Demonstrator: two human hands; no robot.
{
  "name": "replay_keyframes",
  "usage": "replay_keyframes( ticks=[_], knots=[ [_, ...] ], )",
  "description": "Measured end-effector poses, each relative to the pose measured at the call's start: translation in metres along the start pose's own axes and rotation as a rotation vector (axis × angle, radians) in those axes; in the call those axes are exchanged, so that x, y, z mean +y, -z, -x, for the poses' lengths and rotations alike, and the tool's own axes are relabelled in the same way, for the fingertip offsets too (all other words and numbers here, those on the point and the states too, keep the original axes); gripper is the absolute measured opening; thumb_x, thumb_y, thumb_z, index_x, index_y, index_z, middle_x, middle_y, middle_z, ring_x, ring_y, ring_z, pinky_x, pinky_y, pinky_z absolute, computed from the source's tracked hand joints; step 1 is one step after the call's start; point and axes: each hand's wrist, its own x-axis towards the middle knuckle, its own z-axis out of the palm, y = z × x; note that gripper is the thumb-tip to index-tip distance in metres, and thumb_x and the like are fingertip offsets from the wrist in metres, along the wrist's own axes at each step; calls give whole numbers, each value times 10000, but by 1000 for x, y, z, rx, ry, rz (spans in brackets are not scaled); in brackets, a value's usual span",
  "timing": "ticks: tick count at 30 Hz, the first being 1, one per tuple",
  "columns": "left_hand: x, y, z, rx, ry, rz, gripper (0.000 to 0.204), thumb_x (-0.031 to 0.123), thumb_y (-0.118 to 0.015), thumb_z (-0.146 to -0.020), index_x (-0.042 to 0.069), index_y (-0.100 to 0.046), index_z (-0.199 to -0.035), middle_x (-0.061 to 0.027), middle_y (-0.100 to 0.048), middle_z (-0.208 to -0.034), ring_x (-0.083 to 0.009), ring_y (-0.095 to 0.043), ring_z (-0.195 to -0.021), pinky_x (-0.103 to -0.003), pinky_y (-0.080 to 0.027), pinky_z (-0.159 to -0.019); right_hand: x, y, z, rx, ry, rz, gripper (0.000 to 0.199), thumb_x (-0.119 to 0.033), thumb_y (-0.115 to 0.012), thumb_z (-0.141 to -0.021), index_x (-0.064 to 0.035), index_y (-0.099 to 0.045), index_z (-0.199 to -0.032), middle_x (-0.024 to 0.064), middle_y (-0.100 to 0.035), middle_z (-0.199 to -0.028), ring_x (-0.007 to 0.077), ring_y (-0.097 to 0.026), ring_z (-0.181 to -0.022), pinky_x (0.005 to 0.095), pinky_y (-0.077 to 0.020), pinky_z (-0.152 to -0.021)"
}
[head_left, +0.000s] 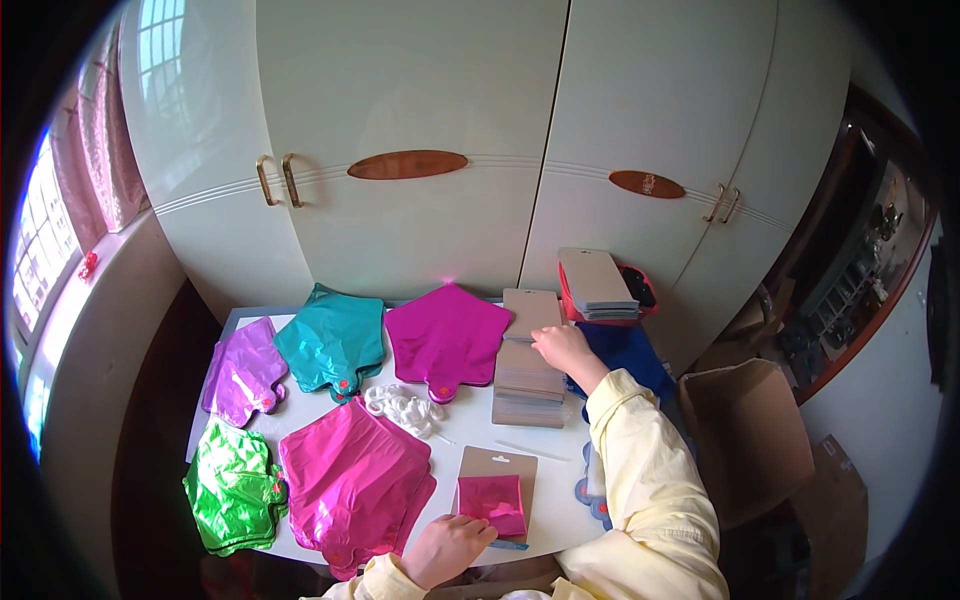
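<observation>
My left hand [452, 550] is at the table's near edge, its fingers curled on the near left corner of a folded pink foil balloon [495, 503]. That balloon lies on a brown cardboard backing card [503, 462] with a hanging hole at its far end. A bit of teal material [510, 545] shows beside my fingertips. My right hand [563, 347] reaches forward to the stacked backing cards [528, 385], fingers closed at the edge of a card near the top. Exactly how they grip it is partly hidden.
Stacks of flat foil balloons, purple [245, 370], teal [333, 340], magenta [450, 335], pink [355, 480] and green [232, 488], cover the left side. White ribbon [405, 408] lies mid-table. A red basket [645, 305] stands behind; an open carton [745, 440] sits right.
</observation>
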Motion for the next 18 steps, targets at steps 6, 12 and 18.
replay_keyframes(
  ticks=[6,12,18],
  knots=[
    [0,2,-1,-5,-5,-8,92,108,-571,-734,99,-565,-826,-7,-584,-750,-176,-632,-740,-307,-507,-641,2,65,46,20,10,-233,268,-256,-595,-877,-54,-659,-1040,134,-685,-991,328,-655,-936,424,-532,-779],
    [-1,-1,-7,-11,-10,-28,73,116,-574,-723,117,-576,-796,3,-582,-735,-170,-632,-715,-305,-502,-619,29,122,163,-236,-60,-400,480,-287,-653,-832,-29,-584,-1231,181,-640,-1149,357,-611,-1042,406,-487,-913],
    [1,-2,-5,-16,17,-22,83,105,-578,-721,119,-601,-800,-3,-602,-718,-176,-621,-681,-320,-495,-604,2,134,248,-409,-39,-422,782,-351,-759,-723,-15,-447,-1356,204,-464,-1371,347,-458,-1256,395,-383,-1044]
  ],
)
